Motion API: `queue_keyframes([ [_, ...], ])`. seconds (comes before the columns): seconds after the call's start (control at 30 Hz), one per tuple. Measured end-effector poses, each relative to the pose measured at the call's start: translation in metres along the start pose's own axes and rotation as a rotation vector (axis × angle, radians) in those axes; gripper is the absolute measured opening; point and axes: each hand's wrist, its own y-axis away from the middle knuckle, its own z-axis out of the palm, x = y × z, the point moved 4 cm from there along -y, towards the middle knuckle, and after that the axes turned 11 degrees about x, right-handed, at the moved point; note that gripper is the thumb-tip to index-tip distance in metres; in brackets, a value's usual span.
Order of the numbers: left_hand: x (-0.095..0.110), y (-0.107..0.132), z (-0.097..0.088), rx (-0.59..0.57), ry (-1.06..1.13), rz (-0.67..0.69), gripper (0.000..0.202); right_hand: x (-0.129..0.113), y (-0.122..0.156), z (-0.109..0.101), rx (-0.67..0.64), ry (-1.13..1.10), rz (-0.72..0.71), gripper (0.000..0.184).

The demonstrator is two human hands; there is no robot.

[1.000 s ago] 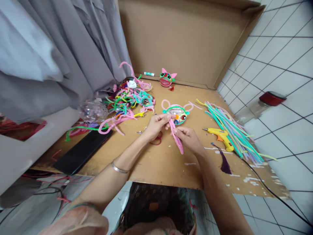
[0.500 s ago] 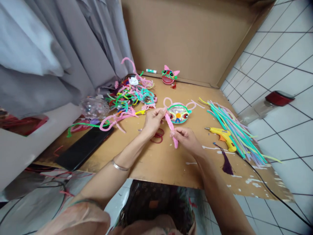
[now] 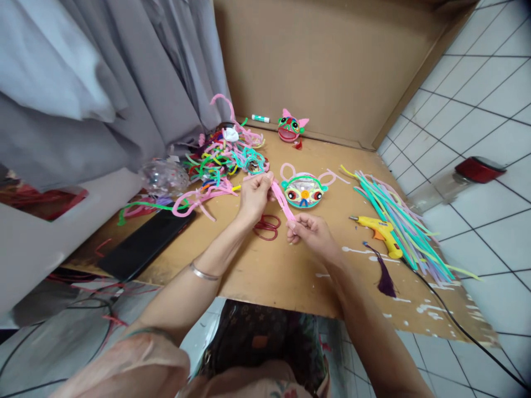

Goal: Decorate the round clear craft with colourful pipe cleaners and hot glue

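Between my two hands stretches a pink pipe-cleaner piece (image 3: 282, 201), several strands lying side by side with a narrow gap in the middle. My left hand (image 3: 256, 196) pinches its upper end, and my right hand (image 3: 309, 231) grips the lower end. Just behind, on the table, lies a round pipe-cleaner face (image 3: 305, 191) with red eyes, an orange nose, a green band and pink loop ears. Red-handled scissors (image 3: 267, 227) rest beneath my left wrist, their blades hidden.
A tangle of coloured pipe cleaners (image 3: 224, 157) is heaped at the back left, near a black phone-like slab (image 3: 145, 246). To the right lie a yellow glue gun (image 3: 381, 232), straight pipe cleaners (image 3: 394, 215) and a purple tassel (image 3: 385, 279). A finished-looking face (image 3: 289, 128) stands at the back.
My left hand has shifted slightly left and up, drawing the pink piece away from the round face. The piece now lies more slanted, and its lower end sits inside my right hand's fingers.
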Motion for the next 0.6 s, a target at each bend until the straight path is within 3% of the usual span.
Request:
queue_keyframes([
  [0.3, -0.003, -0.005, -0.007, 0.084, 0.007, 0.047, 0.043, -0.006, 0.003, 0.005, -0.006, -0.012, -0.087, 0.034],
  [0.5, -0.003, -0.008, -0.007, 0.062, 0.069, -0.075, 0.04, -0.015, 0.004, 0.006, -0.053, -0.029, -0.105, 0.037],
  [0.6, 0.001, -0.008, -0.008, 0.056, 0.042, -0.023, 0.042, -0.01, 0.004, 0.004, -0.036, 0.0, -0.077, 0.039],
])
